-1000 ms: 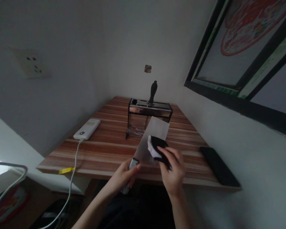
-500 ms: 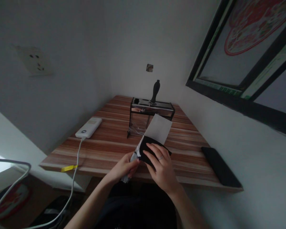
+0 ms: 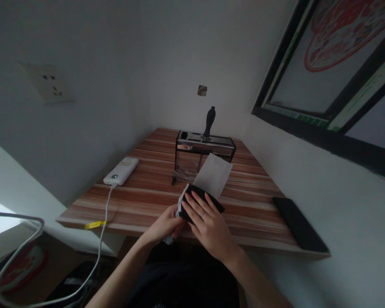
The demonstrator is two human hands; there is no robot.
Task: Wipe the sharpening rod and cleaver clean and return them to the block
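Observation:
A flat, light-grey rectangular piece (image 3: pixel 213 174) points away from me, slanting up to the right. A black sheet (image 3: pixel 192 191) with a crumpled white edge lies across its near part. My left hand (image 3: pixel 168 224) is closed around the near end, where crumpled whitish wrapping (image 3: pixel 169 240) sticks out below the fingers. What is under that wrapping is hidden. My right hand (image 3: pixel 207 218), with a ring on one finger, lies on the black sheet, its fingers stretched out flat. Behind the grey piece stands a clear-sided metal box (image 3: pixel 188 164) with a black handle (image 3: pixel 209 122) on top.
The wood-grain table (image 3: pixel 141 201) runs back into a corner. On its left sits a white power bank (image 3: pixel 121 171) with a white cable (image 3: pixel 104 218) hanging over the edge. A black phone (image 3: pixel 300 223) lies at the right edge. Yellow tape (image 3: pixel 95 224) marks the front-left edge.
My right hand has slid left with the black sheet, and its fingers have straightened. The left hand and the grey piece have hardly moved.

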